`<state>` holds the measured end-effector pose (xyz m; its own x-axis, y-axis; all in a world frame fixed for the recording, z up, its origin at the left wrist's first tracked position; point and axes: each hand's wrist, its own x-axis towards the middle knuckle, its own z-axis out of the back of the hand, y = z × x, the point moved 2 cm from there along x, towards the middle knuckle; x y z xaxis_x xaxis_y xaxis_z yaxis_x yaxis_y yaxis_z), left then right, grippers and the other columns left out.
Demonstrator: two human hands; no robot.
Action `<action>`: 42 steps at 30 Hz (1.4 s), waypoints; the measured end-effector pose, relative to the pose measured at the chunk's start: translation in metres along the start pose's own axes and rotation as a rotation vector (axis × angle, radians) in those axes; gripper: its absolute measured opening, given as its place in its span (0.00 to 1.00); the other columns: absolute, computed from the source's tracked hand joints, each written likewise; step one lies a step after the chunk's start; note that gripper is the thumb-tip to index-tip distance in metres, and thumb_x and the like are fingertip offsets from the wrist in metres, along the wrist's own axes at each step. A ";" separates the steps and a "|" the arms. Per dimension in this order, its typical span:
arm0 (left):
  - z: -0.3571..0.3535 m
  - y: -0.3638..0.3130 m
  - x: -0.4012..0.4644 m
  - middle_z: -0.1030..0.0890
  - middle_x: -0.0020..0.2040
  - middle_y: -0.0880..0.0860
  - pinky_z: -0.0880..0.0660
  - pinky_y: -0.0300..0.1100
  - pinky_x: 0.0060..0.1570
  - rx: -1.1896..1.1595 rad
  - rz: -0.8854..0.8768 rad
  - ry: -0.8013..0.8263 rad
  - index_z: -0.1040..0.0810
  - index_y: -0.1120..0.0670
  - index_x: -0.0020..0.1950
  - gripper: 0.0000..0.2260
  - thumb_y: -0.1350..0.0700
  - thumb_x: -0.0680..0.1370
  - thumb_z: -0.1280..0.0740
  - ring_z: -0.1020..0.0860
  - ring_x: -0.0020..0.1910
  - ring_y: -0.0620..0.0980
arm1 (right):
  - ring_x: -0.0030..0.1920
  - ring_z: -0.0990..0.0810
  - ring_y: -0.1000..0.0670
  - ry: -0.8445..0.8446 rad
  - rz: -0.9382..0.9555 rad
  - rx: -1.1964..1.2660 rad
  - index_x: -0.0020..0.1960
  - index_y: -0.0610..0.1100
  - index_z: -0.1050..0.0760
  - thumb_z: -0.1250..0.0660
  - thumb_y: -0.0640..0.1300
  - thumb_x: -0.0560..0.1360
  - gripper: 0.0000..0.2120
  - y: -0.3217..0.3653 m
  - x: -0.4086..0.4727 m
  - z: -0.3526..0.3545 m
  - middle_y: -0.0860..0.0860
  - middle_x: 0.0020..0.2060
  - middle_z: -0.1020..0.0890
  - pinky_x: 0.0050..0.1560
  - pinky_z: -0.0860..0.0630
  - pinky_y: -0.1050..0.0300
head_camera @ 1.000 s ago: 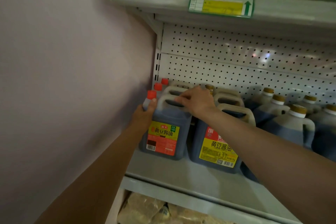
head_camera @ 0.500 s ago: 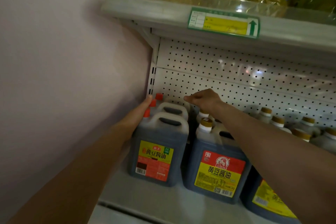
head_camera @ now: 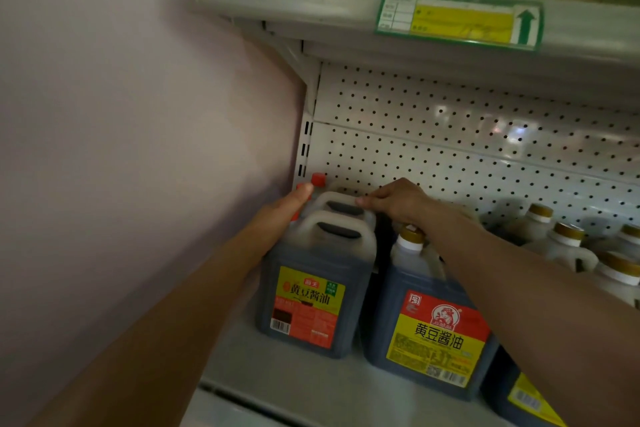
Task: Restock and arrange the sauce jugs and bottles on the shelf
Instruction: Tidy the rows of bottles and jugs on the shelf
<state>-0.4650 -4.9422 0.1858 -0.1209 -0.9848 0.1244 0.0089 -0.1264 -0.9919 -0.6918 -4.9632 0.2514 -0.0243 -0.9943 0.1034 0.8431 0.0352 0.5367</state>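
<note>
A row of dark soy sauce jugs with red caps stands at the shelf's left end against the wall. The front jug (head_camera: 311,305) has a red and yellow label. My right hand (head_camera: 398,201) reaches over it, with fingertips curled on the white handle of the second jug (head_camera: 341,206). My left hand (head_camera: 287,208) presses on that jug's left side, thumb up by its red cap; its fingers are hidden. Another red cap (head_camera: 318,179) shows behind. To the right stands a gold-capped jug (head_camera: 436,336) with a yellow label.
More gold-capped jugs (head_camera: 561,246) fill the shelf to the right. The grey shelf board (head_camera: 294,385) is bare in front of the jugs. A pegboard back (head_camera: 450,135), the pink wall (head_camera: 138,149) at left, and an upper shelf with a price tag (head_camera: 460,21) close in the space.
My right hand has come forward and down onto the second jug's handle. My left hand stays along the left side of the red-capped row. The view has shifted closer.
</note>
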 end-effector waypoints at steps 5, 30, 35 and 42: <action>0.001 -0.001 -0.001 0.17 0.45 0.45 0.26 0.41 0.54 0.045 0.002 -0.001 0.17 0.43 0.43 0.15 0.35 0.77 0.37 0.19 0.48 0.44 | 0.52 0.28 0.52 0.001 -0.005 -0.028 0.64 0.48 0.20 0.30 0.60 0.75 0.24 -0.002 0.001 0.001 0.47 0.64 0.21 0.53 0.32 0.57; 0.004 0.008 0.004 0.13 0.48 0.48 0.23 0.43 0.58 0.097 -0.083 0.061 0.16 0.48 0.58 0.24 0.34 0.69 0.32 0.16 0.50 0.46 | 0.57 0.20 0.48 -0.149 -0.018 -0.009 0.57 0.50 0.18 0.27 0.61 0.72 0.20 -0.011 0.069 0.002 0.49 0.63 0.19 0.59 0.23 0.51; 0.002 0.007 0.005 0.13 0.48 0.48 0.22 0.41 0.55 0.068 -0.097 0.059 0.16 0.47 0.58 0.15 0.42 0.76 0.31 0.16 0.50 0.46 | 0.58 0.21 0.47 -0.130 -0.034 -0.045 0.54 0.51 0.16 0.25 0.60 0.70 0.18 -0.018 0.083 -0.001 0.49 0.59 0.17 0.63 0.24 0.45; 0.003 0.008 0.006 0.13 0.45 0.46 0.23 0.38 0.49 0.050 -0.094 0.033 0.15 0.46 0.51 0.10 0.42 0.76 0.31 0.15 0.47 0.45 | 0.55 0.20 0.49 -0.164 -0.071 -0.133 0.55 0.51 0.16 0.23 0.55 0.70 0.16 -0.024 0.101 -0.002 0.51 0.55 0.17 0.60 0.22 0.48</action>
<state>-0.4627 -4.9495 0.1782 -0.1563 -0.9640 0.2151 0.0454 -0.2245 -0.9734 -0.7137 -5.0645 0.2473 -0.1641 -0.9639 0.2097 0.8993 -0.0589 0.4334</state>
